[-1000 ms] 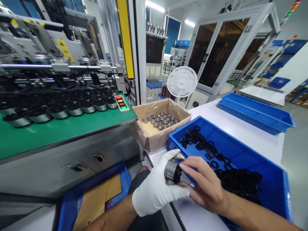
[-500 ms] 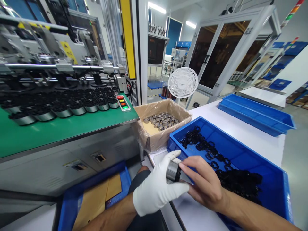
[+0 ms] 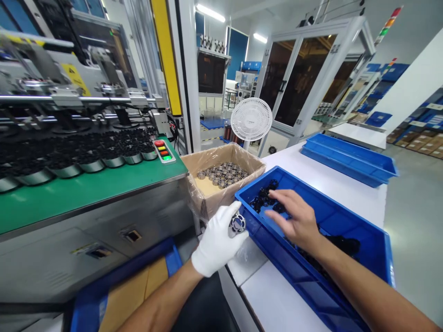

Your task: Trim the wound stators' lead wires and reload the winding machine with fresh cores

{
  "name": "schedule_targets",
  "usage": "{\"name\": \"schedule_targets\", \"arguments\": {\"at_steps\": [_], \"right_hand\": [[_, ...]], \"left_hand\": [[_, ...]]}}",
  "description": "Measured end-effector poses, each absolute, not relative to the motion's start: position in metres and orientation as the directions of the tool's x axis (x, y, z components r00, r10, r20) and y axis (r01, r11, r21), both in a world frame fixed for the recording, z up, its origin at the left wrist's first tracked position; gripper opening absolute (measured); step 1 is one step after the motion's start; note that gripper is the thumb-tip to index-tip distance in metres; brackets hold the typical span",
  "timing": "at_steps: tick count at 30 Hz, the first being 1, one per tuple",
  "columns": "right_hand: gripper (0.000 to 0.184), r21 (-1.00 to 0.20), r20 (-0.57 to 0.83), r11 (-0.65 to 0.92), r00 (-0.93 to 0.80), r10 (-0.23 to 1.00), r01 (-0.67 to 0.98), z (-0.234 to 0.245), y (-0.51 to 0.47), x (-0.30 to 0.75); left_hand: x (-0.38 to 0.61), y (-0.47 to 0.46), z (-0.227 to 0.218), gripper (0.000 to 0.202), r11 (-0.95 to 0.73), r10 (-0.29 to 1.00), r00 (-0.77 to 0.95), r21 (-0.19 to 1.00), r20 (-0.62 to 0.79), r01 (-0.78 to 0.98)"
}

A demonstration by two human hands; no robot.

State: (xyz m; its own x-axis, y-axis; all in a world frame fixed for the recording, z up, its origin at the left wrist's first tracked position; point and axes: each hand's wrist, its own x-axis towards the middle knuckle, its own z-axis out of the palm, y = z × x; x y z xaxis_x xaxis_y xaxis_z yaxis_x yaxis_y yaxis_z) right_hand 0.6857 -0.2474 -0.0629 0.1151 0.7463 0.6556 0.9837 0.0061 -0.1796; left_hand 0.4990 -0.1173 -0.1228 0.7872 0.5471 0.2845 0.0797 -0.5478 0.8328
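Note:
My left hand (image 3: 218, 242), in a white glove, grips a metal stator core (image 3: 237, 223). Its slotted end faces up and to the right, and the fingers wrap round its side. Bare and apart from the core, my right hand (image 3: 296, 219) hovers over the near side of a blue bin (image 3: 325, 196), thumb and fingers spread with nothing visible between them. Inside that bin lie black plastic rings (image 3: 277, 207), some loose at the far left end and a dark heap (image 3: 342, 244) at the right, partly hidden by my right forearm.
A plastic-lined carton (image 3: 194, 193) of metal cores stands behind my left hand. On the green bench (image 3: 114, 184) at left are rows of cores with black tops (image 3: 92, 159), a button panel (image 3: 164, 151) and a machine. Further off are stacked blue trays (image 3: 349, 159) and a white fan (image 3: 251, 119).
My right hand has left the core and moved up over the blue bin, its fingers opening. My left hand has turned the core so its slotted end shows. The view has shifted slightly.

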Motion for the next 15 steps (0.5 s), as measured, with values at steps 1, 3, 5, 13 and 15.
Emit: {"name": "schedule_targets", "arguments": {"at_steps": [1,3,5,13,15], "right_hand": [[0.042,-0.207,0.622,-0.112,0.219,0.752,0.972,-0.066,-0.244,0.700],[0.038,-0.224,0.527,-0.265,0.346,0.776,0.938,-0.076,-0.237,0.724],[0.031,-0.214,0.384,-0.351,0.408,0.828,0.912,-0.090,-0.232,0.740],[0.026,-0.242,-0.448,-0.397,0.261,0.855,0.885,-0.148,-0.230,0.741],[0.028,-0.270,-0.501,-0.392,0.219,0.837,0.880,-0.155,-0.230,0.736]], "left_hand": [[0.508,-0.118,-0.135,0.060,-0.560,0.549,0.792,0.821,0.265,0.114],[0.522,-0.120,-0.160,0.052,-0.548,0.522,0.828,0.824,0.203,0.144],[0.527,-0.123,-0.174,0.051,-0.527,0.507,0.846,0.836,0.165,0.153],[0.489,-0.128,-0.109,0.049,-0.217,0.561,0.807,0.974,0.183,-0.070],[0.481,-0.131,-0.095,0.047,-0.143,0.608,0.760,0.973,0.231,-0.182]]}}
